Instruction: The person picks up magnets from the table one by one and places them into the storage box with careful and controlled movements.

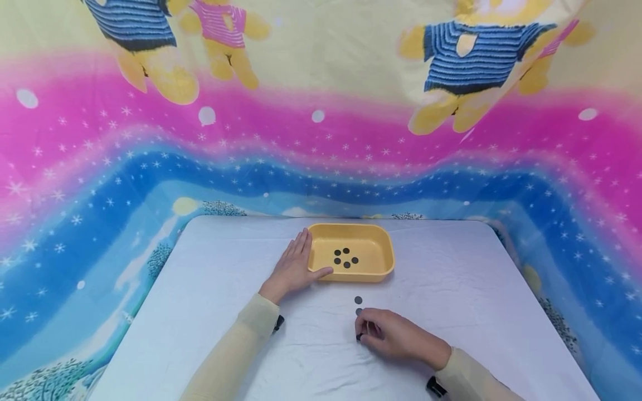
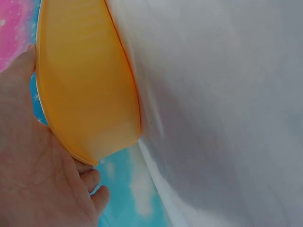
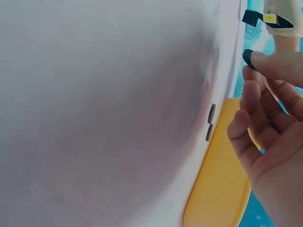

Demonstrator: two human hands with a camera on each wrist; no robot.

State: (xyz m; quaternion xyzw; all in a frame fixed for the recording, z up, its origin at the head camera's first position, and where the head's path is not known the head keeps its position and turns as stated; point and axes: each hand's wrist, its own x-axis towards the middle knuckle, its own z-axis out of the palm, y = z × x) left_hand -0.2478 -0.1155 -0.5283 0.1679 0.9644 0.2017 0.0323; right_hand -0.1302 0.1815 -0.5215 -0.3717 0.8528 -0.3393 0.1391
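Note:
A yellow rectangular tray (image 1: pixel 368 277) stands near the far edge of the table, with several small dark discs (image 1: pixel 347 265) lying flat on its floor. My left hand (image 1: pixel 296 266) rests against the tray's left end, fingers straight and the thumb along the front rim; the left wrist view shows the palm beside the tray's outer wall (image 2: pixel 90 85). In front of the tray, two discs (image 1: pixel 358 300) lie on the cloth in a line. My right hand (image 1: pixel 398 337) pinches a dark disc (image 3: pixel 247 58) between thumb and finger, just nearer than those two.
White cloth (image 1: pixel 476 278) covers the table, slightly wrinkled. A printed curtain (image 1: pixel 321 156) with bears and snowflakes hangs behind and along both sides. Dark straps (image 1: pixel 436 386) show at the wrists.

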